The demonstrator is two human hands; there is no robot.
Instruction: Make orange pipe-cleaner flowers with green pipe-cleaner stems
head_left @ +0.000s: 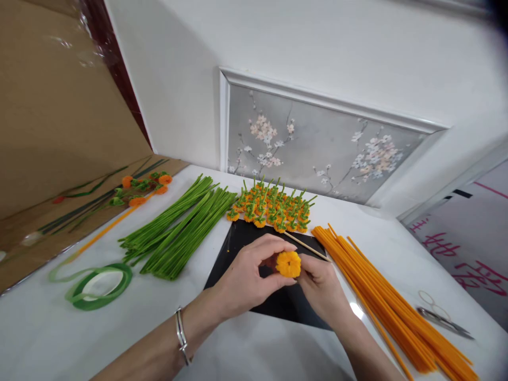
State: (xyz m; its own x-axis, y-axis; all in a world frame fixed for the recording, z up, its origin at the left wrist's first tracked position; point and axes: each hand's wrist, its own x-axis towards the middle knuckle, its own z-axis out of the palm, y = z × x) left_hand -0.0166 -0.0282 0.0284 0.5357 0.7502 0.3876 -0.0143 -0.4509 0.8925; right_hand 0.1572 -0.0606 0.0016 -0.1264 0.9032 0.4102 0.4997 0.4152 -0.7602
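A small yellow-orange pipe cleaner flower (288, 264) faces me, its petals round a dark centre. My left hand (254, 270) grips it from the left between thumb and fingers. At its right edge, my right hand (319, 283) is closed with its fingertips against the flower; its underside is hidden. Both hands are above a black mat (222, 259). Behind them stand several finished orange flowers with green stems (273, 203), heads down in rows. A thin wooden stick (307, 246) lies at the mat's far right edge.
Green pipe cleaners (178, 227) lie left, orange ones (389, 301) right. A roll of green tape (99, 288) is front left, scissors (442, 321) far right. Orange flowers (138, 201) rest on cardboard at left. A white wall with a framed floral panel (309, 137) bounds the table behind.
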